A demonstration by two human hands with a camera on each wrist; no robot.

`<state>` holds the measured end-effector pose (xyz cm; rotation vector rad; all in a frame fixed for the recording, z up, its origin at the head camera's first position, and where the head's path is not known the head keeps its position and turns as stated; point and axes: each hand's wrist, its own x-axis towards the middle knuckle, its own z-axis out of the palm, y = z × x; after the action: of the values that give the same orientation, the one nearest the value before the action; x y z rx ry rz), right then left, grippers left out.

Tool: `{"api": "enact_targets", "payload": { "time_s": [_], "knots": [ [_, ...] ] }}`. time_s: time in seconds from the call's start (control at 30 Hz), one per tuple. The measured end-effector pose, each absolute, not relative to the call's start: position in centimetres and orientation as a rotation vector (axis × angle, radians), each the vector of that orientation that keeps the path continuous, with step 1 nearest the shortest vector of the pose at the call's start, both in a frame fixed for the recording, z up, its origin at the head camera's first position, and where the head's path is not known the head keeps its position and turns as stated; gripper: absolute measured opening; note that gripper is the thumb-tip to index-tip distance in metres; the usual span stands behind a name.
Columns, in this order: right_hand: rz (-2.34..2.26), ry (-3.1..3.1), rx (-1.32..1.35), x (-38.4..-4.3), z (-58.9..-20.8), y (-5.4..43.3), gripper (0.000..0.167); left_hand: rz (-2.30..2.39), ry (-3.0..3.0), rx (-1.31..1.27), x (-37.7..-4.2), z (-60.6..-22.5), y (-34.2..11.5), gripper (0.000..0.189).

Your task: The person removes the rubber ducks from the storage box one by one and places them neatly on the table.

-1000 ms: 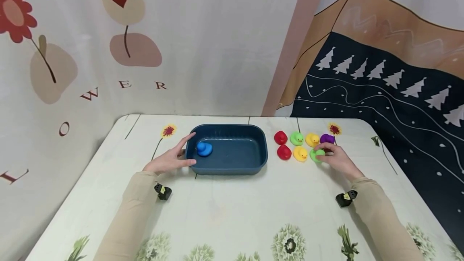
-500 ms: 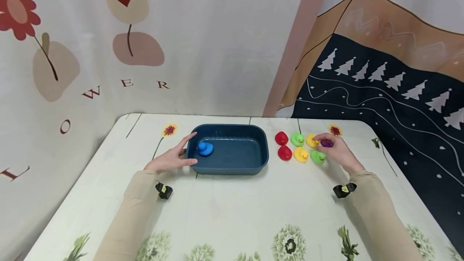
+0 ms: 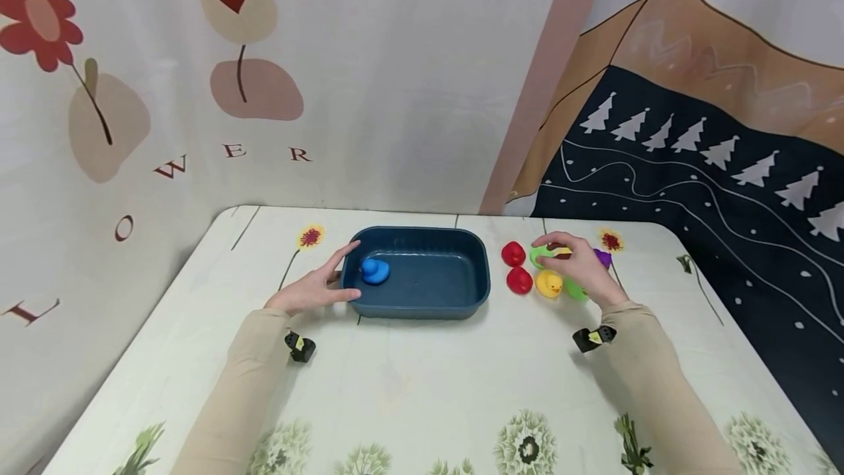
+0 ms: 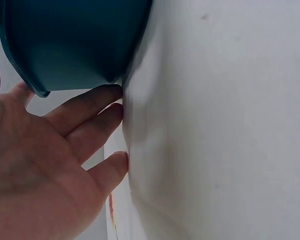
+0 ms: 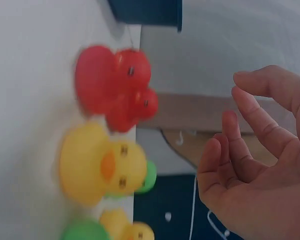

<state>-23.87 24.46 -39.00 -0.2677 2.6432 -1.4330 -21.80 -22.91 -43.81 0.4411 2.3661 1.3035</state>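
Observation:
A dark blue plastic tub (image 3: 422, 308) stands mid-table with one blue toy duck (image 3: 375, 271) at its left end. My left hand (image 3: 310, 289) rests against that end, thumb and forefinger spread to its two corners; in the left wrist view the other fingers lie fairly straight beside the tub's wall. Over the toy ducks right of the tub hovers my right hand (image 3: 583, 266), partly covering a back green duck (image 3: 537, 256) and a back yellow one. The right wrist view shows its fingers (image 5: 247, 102) loosely bent, nothing between them, above a yellow duck (image 5: 85, 162).
Two red ducks (image 3: 519, 281) sit nearest the tub's right side. A front yellow duck (image 3: 549, 284), a half-hidden green duck (image 3: 576, 289) and a purple duck (image 3: 603, 258) complete the two rows. A flower-printed cloth (image 3: 422, 387) covers the table; printed curtains hang behind it.
My right hand was over the front green duck, then at the purple duck, and has moved left over the back yellow and green ducks. The left hand and tub keep their places.

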Motion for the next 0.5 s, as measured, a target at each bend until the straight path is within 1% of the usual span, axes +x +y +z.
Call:
{"api": "enact_targets", "payload": {
  "time_s": [0.5],
  "knots": [
    [-1.544,2.527,-0.378,-24.7,-39.5,19.6,0.03,1.325,2.348,0.425,-21.9,-44.0,-23.0,0.09]
  ]
}}
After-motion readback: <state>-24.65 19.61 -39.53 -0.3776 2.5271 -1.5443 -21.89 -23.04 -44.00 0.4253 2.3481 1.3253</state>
